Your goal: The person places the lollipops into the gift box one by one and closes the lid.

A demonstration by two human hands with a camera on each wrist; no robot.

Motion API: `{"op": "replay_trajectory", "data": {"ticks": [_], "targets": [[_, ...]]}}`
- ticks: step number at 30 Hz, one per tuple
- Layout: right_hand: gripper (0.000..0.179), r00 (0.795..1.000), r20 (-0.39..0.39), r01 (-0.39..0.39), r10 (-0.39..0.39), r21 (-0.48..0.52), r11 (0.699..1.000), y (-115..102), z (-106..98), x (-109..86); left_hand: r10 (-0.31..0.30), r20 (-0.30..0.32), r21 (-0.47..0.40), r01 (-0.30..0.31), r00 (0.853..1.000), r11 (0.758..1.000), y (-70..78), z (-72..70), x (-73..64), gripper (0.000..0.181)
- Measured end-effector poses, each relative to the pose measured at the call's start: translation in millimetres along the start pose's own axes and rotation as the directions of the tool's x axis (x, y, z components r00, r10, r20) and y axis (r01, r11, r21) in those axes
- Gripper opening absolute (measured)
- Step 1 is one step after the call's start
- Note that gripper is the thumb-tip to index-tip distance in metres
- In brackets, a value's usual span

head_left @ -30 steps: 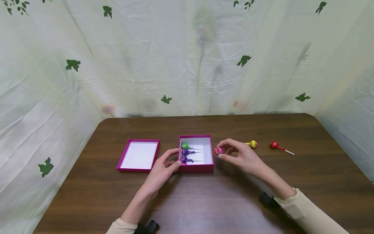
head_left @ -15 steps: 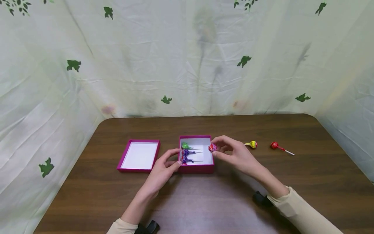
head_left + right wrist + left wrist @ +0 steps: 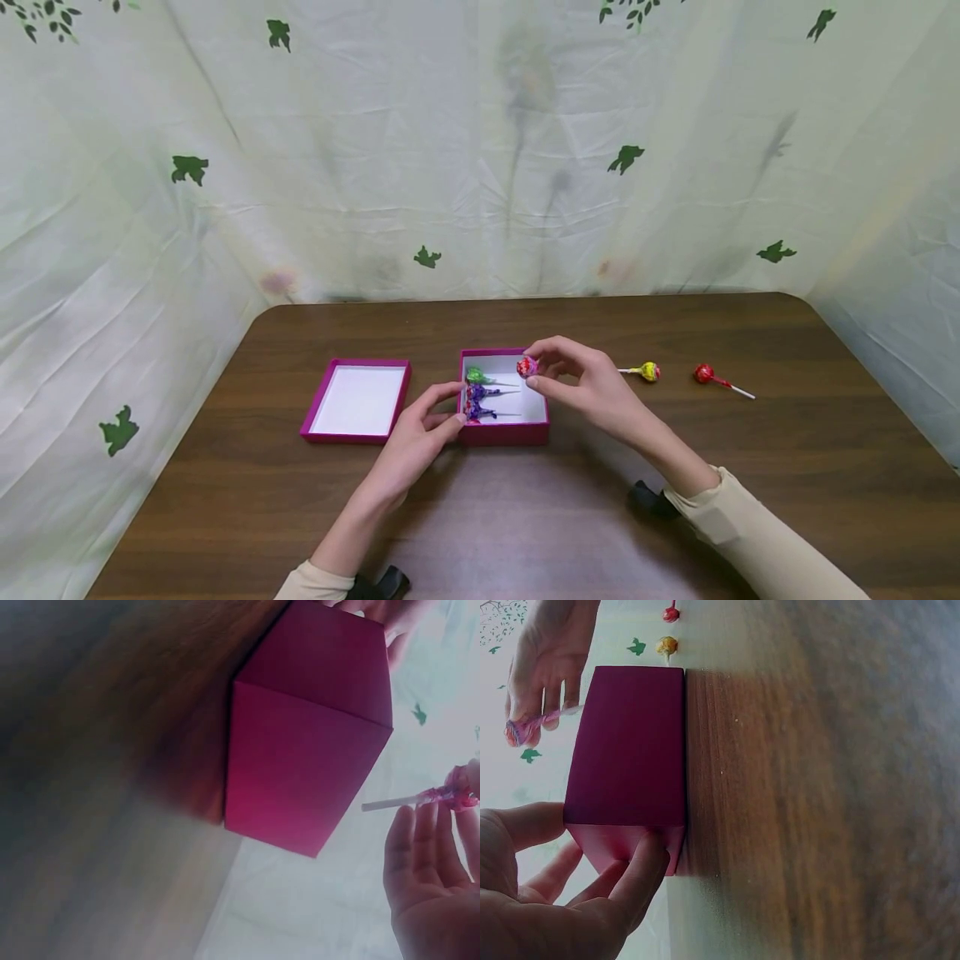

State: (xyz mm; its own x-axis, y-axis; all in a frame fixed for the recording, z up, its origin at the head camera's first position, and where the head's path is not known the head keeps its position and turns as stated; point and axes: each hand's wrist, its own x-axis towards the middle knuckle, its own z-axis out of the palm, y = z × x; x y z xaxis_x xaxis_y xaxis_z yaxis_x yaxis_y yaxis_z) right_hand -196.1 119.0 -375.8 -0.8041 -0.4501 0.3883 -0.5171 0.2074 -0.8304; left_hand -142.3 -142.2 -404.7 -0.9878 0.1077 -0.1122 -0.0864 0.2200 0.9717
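My left hand (image 3: 420,429) holds the left end of a magenta box (image 3: 504,434), with thumb and index finger at its rim. In the left wrist view other fingers (image 3: 641,870) lie against the box's side. A green lollipop (image 3: 476,376) and purple ones (image 3: 477,392) lie inside, heads to the left, sticks to the right. Over the box's far right part, my right hand (image 3: 581,379) pinches a pink-red wrapped lollipop (image 3: 527,367) by its head. Its white stick (image 3: 386,803) shows in the right wrist view, above the box's rim.
To the left lies the box's lid (image 3: 356,400), white inside facing up. Right of the box are a yellow lollipop (image 3: 649,372) and a red lollipop (image 3: 705,373) on the brown table (image 3: 525,517). A pale leaf-print curtain (image 3: 337,167) hangs behind.
My right hand has carried the pink-red lollipop leftward, from beside the box's right edge to over its inside. The left hand has stayed at the box's left end.
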Motion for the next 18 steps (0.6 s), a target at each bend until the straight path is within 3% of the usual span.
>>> {"op": "replay_trajectory", "data": {"ticks": [18], "targets": [[0.024, 0.998, 0.059, -0.024, 0.038, -0.22, 0.975, 23.1, 27.7, 38.3, 0.009, 0.019, -0.02, -0.008, 1.0, 1.0, -0.9, -1.0, -0.1, 0.045]]}}
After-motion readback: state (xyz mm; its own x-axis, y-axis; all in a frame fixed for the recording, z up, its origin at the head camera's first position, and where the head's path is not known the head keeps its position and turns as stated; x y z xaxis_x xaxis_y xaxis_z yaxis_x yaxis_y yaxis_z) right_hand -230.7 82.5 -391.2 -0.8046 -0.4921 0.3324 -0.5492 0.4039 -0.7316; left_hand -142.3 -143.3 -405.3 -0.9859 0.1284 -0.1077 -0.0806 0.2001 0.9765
